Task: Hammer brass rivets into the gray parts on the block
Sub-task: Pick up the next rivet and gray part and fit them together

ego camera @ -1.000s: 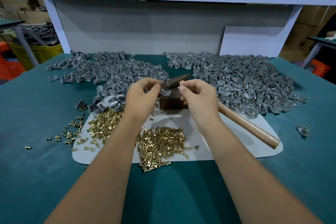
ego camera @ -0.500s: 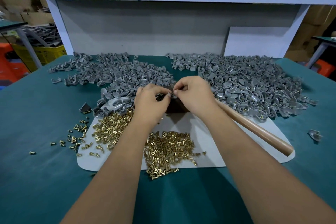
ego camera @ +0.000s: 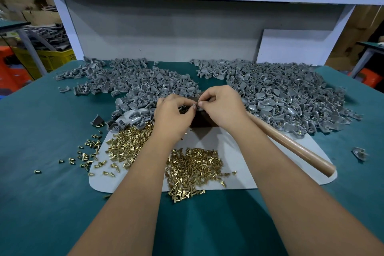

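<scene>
Hands point(ego camera: 199, 108) stay pinched together over block point(ego camera: 202, 119).

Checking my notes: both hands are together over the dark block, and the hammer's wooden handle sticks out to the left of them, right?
Not quite. In the head view both hands do meet over the dark block, but the hammer's wooden handle runs out to the right, under the right wrist.

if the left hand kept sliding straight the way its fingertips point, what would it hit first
The left hand points rightward at the right hand, whose fingertips nearly touch it above the dark block. It would likely meet those fingertips first, though depth is unclear.
</scene>
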